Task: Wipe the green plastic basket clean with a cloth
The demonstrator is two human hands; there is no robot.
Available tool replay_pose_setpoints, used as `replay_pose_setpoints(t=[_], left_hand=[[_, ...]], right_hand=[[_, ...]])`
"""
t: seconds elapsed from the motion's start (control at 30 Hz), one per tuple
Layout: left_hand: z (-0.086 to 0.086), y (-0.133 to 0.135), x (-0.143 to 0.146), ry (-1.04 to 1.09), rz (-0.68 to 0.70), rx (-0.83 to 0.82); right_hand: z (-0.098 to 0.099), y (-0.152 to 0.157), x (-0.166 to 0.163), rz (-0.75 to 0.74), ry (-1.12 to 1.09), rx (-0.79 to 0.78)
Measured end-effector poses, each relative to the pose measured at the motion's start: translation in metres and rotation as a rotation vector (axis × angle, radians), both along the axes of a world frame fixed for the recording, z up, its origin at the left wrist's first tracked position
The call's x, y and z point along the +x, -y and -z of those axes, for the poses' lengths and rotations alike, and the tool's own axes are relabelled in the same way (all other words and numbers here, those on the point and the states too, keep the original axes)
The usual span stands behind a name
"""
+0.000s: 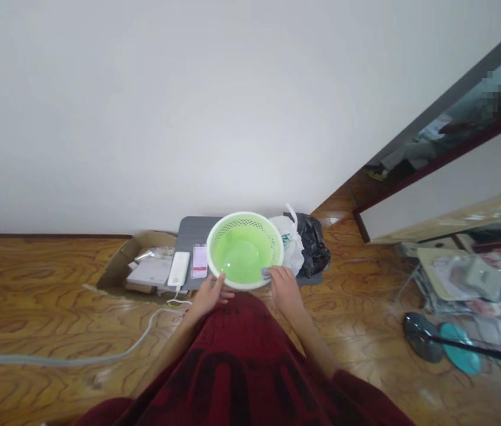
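A round green basin sits inside a pale perforated strainer basket (245, 251) on a low grey table (189, 228). My left hand (209, 293) grips the basket's near left rim, thumb on top. My right hand (285, 287) holds the near right rim, with a fingertip over the edge. My dark red skirt fills the foreground below both arms.
A white power bank (179, 268) and a small pink packet (199, 261) lie on the table's left. White and black plastic bags (304, 241) sit at its right. An open cardboard box (137, 260) is on the wooden floor at left, a hose (77, 358) trails across, a fan base (423, 336) stands at right.
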State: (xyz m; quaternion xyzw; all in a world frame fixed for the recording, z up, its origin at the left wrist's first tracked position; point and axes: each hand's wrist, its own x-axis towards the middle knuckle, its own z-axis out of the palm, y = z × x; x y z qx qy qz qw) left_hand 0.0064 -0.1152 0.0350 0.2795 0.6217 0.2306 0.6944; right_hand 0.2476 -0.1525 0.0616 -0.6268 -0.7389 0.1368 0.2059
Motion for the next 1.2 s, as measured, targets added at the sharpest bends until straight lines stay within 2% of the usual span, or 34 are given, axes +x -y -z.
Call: replay_pose_setpoints(t=[0.13,0.33,0.57,0.83,0.93,1.13,1.2], left_hand=[[-0.004,-0.001,0.003,-0.027,-0.010,-0.029],[-0.005,0.007,0.013,0.016,-0.098,-0.014],[0.000,0.011,0.023,0.044,-0.208,0.047],[0.008,0.013,0.020,0.081,-0.259,0.054],[0.011,0.013,0.017,0.111,-0.270,0.050],[0.010,0.010,0.015,0.129,-0.258,0.032],[0.010,0.009,0.015,0.125,-0.262,0.024]], right_hand=[[0.006,-0.012,0.018,0.084,-0.105,0.095],[0.015,-0.015,0.011,0.167,-0.179,0.158],[0.024,-0.013,0.025,0.158,-0.240,0.204],[0.027,-0.032,0.046,0.180,-0.232,0.254],[0.021,-0.029,0.035,0.136,-0.224,0.234],[0.007,-0.013,0.001,-0.140,-0.107,0.035],[0.007,-0.011,-0.001,-0.173,-0.087,0.007]])
